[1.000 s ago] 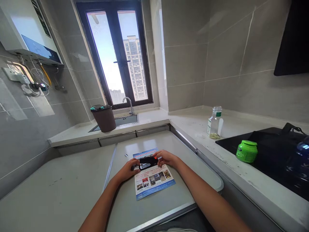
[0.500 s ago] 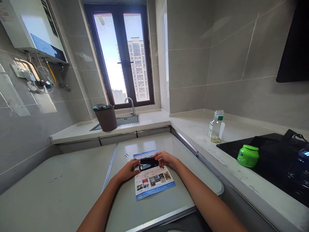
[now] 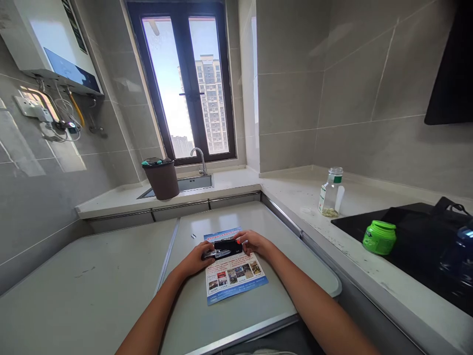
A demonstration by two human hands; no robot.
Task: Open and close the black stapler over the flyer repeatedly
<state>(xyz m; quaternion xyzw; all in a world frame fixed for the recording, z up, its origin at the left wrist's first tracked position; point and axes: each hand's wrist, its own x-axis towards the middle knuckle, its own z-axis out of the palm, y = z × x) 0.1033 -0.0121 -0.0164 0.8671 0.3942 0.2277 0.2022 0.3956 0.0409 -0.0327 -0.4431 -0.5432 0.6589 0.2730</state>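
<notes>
A black stapler [image 3: 223, 248] is held between both hands, just above a printed leaflet [image 3: 233, 274] with a blue border that lies on the grey table [image 3: 236, 315]. My left hand [image 3: 195, 260] pinches the stapler's left, metal end. Its right end, where an orange-red spot shows, is gripped by my right hand [image 3: 254, 241]. A tiny staple [image 3: 192, 236] lies on the table just left of the leaflet's far corner.
A pale counter runs along the back and right. On it stand a brown bin [image 3: 161, 177] by the sink [image 3: 192, 183], a clear bottle [image 3: 330, 193], a green jar [image 3: 379, 237] and a black bag [image 3: 428, 231]. A window is behind the sink.
The stapler's metal end now sticks out further left from the black body. Both hands keep their hold in the same spot.
</notes>
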